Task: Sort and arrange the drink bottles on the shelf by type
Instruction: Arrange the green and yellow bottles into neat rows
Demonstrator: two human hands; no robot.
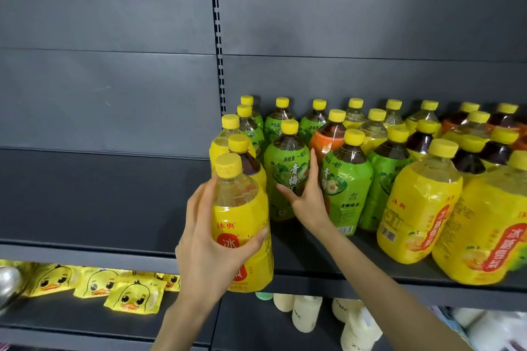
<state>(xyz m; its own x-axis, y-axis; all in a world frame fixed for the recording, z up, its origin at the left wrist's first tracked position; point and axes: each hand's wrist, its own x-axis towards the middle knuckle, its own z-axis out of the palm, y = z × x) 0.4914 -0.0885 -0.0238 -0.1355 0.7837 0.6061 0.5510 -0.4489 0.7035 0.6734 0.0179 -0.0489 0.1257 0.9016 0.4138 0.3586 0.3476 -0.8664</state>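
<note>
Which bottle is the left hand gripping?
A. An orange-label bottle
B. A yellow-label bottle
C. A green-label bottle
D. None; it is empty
B. The left hand wraps around a yellow-label bottle at the shelf's front edge, while the right hand rests open against a green-label bottle.
</note>
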